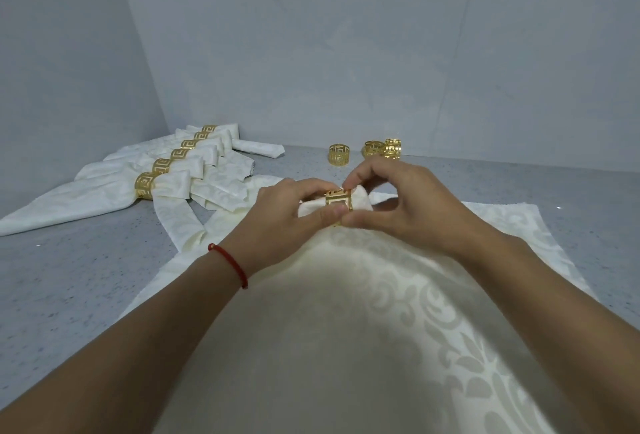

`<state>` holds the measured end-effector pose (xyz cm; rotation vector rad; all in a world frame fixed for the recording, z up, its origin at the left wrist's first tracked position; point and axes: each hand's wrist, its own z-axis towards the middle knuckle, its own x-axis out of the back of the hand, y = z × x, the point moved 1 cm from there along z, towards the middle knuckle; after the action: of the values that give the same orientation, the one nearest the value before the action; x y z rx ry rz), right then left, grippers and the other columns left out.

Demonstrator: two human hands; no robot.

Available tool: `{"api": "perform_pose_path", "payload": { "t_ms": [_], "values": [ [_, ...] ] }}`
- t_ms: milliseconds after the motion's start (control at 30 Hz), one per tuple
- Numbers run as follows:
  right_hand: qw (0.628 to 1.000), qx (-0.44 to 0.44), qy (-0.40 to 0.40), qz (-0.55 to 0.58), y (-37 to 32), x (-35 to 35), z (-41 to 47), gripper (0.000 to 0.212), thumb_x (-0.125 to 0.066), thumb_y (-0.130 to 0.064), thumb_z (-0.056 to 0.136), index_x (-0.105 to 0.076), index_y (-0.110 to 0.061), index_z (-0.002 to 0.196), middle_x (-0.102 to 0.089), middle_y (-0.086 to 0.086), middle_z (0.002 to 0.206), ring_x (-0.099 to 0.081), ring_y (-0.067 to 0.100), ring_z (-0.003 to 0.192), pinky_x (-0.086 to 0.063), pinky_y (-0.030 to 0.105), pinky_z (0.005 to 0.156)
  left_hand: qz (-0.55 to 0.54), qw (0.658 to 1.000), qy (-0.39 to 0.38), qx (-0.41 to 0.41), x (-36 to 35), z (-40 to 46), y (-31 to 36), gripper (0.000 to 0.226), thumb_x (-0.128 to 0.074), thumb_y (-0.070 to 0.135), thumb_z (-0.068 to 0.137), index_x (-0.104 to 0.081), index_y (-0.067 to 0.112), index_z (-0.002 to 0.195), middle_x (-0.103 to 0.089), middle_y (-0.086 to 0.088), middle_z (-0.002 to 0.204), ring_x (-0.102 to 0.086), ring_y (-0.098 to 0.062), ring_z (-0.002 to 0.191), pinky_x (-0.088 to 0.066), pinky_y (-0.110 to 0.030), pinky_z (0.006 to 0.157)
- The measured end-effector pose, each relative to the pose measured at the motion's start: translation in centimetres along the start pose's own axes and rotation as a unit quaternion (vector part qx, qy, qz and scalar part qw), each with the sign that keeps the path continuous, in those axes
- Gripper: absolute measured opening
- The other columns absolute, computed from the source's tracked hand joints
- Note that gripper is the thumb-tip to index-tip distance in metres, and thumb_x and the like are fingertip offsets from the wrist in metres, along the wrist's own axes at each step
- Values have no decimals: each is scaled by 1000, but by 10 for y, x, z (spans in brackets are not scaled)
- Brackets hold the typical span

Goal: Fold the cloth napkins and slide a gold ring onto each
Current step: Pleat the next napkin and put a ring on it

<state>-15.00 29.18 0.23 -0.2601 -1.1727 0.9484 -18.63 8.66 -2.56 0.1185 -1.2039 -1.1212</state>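
Encircling napkin (360, 199), ring (338, 204) between fingers (333, 214)

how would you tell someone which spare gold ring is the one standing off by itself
Look along the far edge of the grey table, beyond the hands, where three loose gold rings sit. The lone ring stands apart on the left; the other two touch each other on the right.

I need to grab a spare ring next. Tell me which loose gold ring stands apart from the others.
The left ring. It stands alone on the table, while the other two rings sit touching farther right.
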Motion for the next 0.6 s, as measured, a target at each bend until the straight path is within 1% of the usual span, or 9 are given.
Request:
{"api": "perform_pose_path", "payload": {
  "t_ms": [67,133,200,300,367,433,500,533,600],
  "values": [
    [999,-32,18,13,1,0,0,29,-81,-42,85,-67,-28,107,-69,-12,101,-67,3,94,-54,20,81,10,1000,15,12,1,-2,-2,39,-55,66,88,-69,36,108,-71,20,101,-63,-5,102,-45,-51,97],
    [997,-45,29,54,2,2,2,20,-78,-36,89,-70,-25,105,-70,-15,95,-70,6,91,-54,27,85,-37,999,22,17,3,-1,0,35,-62,61,87,-69,33,107,-72,16,100,-66,-6,100,-49,-48,93],
    [992,-53,39,111,4,2,2,16,-80,-26,88,-73,-18,100,-69,-16,82,-70,11,83,-56,33,83,-79,996,23,18,4,-2,3,31,-70,51,87,-68,29,108,-73,12,101,-68,-8,96,-53,-45,89],
    [975,-74,82,191,10,3,1,12,-81,-18,88,-73,-11,92,-67,-6,76,-61,14,69,-53,36,72,-79,996,22,15,4,-2,7,30,-76,43,85,-66,28,108,-72,10,104,-67,-8,98,-54,-40,89],
    [962,-99,110,228,15,5,0,11,-80,-18,89,-72,-11,91,-65,0,75,-57,17,68,-49,37,70,-98,994,29,27,4,-1,6,34,-83,38,79,-63,31,104,-69,8,102,-66,-10,92,-56,-39,82],
    [964,-117,93,221,17,6,0,14,-78,-22,91,-71,-13,97,-65,0,80,-58,18,71,-50,36,73,-99,993,49,33,5,-1,7,41,-90,32,71,-61,32,100,-66,7,100,-64,-12,84,-54,-34,71],
    [974,-119,48,185,16,3,-1,21,-78,-25,90,-69,-16,107,-71,2,93,-67,22,77,-55,36,77,-118,991,56,37,6,-1,7,46,-93,29,66,-60,32,99,-64,4,100,-63,-14,80,-53,-30,65],
    [978,-111,35,171,15,3,0,23,-79,-24,90,-69,-17,110,-74,5,99,-70,24,82,-57,36,79,-133,989,57,40,7,-1,8,48,-94,29,65,-61,31,100,-65,1,102,-63,-14,80,-53,-29,66],
    [980,-92,45,168,12,5,0,24,-80,-19,88,-71,-13,108,-76,9,100,-72,20,83,-57,33,77,-188,978,53,74,11,-1,9,49,-92,36,67,-63,29,106,-67,-6,105,-65,-15,83,-55,-30,72]
  ]
}}
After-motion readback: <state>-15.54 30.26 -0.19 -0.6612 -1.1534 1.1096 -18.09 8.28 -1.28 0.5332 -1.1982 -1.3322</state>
